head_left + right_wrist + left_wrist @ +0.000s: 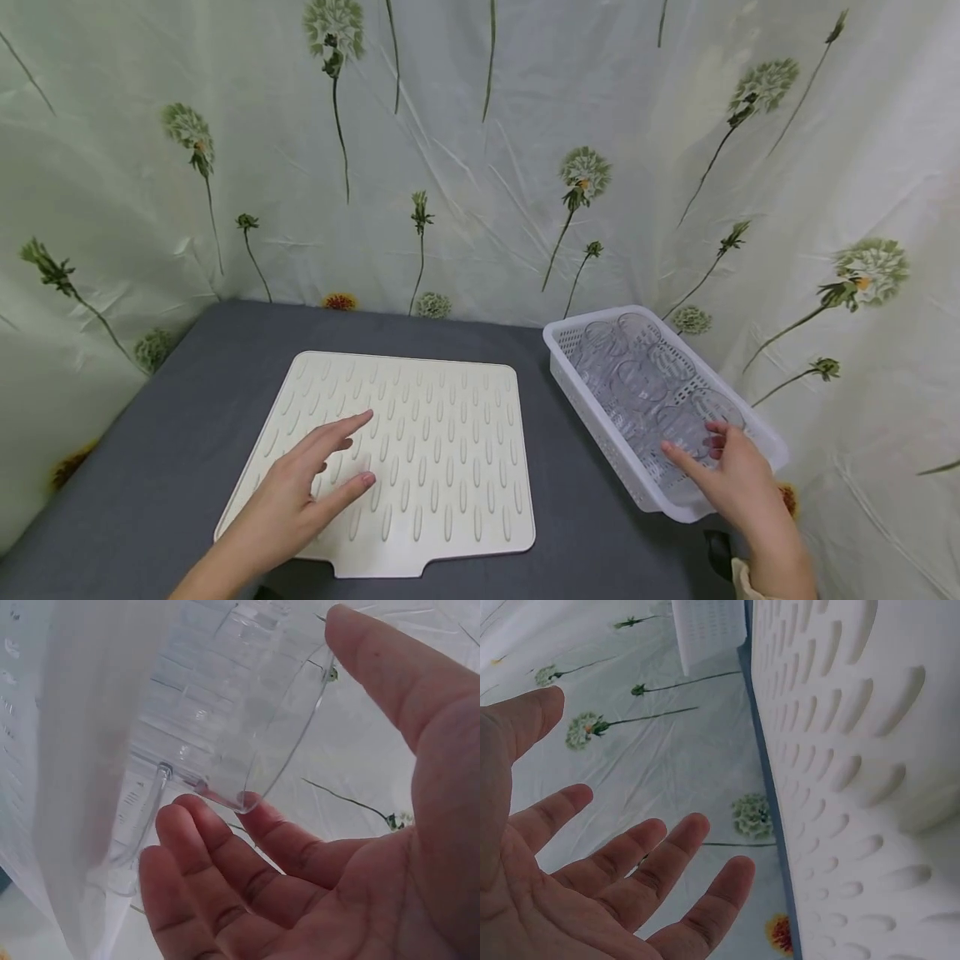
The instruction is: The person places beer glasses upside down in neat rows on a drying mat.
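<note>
My right grip (735, 479), apart around a clear cup (232, 712), may be touching it; pinching loosely could drop it.

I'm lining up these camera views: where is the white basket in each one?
Head: the white basket is at the right, on the dark table.
Left wrist: part of it shows at the top, near the middle.
Right wrist: part of it, blurred, takes up the left side.
Shared landmark: the flower-printed cloth.

Pale, creased sheeting (480, 250) printed with dandelions (585, 173) is hanging behind the dark grey table (585, 517) and along both its sides.
</note>
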`<action>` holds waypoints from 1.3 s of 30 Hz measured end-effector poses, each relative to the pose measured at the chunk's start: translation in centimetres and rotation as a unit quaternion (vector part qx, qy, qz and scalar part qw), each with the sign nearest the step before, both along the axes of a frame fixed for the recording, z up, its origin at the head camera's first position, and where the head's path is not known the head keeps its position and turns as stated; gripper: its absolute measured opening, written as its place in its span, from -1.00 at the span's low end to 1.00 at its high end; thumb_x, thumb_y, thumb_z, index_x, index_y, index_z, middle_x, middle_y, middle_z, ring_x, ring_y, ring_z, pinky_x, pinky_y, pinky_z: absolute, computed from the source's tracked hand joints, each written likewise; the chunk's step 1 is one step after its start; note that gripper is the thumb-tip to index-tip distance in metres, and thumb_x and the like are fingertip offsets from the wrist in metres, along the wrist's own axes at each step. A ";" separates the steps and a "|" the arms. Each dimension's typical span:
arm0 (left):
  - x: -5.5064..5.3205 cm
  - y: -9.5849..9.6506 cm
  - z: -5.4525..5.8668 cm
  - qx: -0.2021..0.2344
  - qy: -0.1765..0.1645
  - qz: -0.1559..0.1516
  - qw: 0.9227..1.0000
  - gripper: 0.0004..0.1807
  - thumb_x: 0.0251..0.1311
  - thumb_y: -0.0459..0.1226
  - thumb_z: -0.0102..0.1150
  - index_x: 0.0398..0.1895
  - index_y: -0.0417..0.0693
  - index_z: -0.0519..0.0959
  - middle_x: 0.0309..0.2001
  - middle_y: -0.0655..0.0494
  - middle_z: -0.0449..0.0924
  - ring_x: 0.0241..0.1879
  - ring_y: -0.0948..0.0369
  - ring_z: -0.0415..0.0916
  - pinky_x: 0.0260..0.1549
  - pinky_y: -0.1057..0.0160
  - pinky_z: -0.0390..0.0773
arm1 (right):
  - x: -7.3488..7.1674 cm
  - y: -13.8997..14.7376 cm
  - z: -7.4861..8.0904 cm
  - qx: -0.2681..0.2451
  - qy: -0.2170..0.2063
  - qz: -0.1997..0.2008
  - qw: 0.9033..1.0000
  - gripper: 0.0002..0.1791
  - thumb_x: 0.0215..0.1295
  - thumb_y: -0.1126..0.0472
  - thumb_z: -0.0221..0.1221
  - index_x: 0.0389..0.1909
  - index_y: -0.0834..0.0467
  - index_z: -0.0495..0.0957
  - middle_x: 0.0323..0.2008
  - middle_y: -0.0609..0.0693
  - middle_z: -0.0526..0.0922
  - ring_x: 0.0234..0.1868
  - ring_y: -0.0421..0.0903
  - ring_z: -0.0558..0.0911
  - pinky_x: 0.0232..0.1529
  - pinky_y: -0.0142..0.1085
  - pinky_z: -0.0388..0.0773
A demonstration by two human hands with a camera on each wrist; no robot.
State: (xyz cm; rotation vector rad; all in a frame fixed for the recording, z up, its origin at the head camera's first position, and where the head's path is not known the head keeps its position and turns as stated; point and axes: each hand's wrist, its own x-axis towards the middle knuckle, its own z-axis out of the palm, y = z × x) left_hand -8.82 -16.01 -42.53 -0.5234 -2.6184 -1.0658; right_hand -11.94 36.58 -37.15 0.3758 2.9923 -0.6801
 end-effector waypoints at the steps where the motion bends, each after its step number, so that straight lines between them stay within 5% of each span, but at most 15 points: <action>1: 0.0 0.1 -0.1 0.003 -0.003 -0.003 1.000 -0.23 0.36 -0.06 0.47 0.60 0.42 0.37 0.42 0.27 0.56 0.15 0.18 0.69 -0.08 0.13 0.72 | -0.1 0.0 0.1 -0.002 -0.002 -0.002 1.000 0.20 0.41 -0.37 0.28 0.50 0.60 0.10 0.24 0.60 0.45 0.18 0.42 0.56 0.17 0.30 0.58; 21: 0.6 1.6 -2.7 0.112 -0.108 -0.077 0.985 -0.31 0.43 -0.10 0.41 0.56 0.41 0.39 0.50 0.15 0.52 0.24 0.21 0.67 -0.10 0.25 0.75 | -0.8 -0.3 0.0 0.009 0.002 -0.003 1.000 0.19 0.35 -0.40 0.32 0.50 0.55 0.22 0.19 0.49 0.57 0.15 0.31 0.62 0.15 0.25 0.59; 39: 0.2 2.0 -4.1 0.229 -0.202 -0.143 0.942 -0.37 0.53 -0.23 0.28 0.59 0.27 0.37 0.44 -0.23 0.50 0.26 0.04 0.69 -0.08 0.25 0.79 | -0.5 -0.4 -0.1 -0.007 -0.007 -0.031 0.999 0.19 0.32 -0.45 0.32 0.53 0.47 0.25 0.23 0.46 0.58 0.18 0.28 0.62 0.14 0.22 0.62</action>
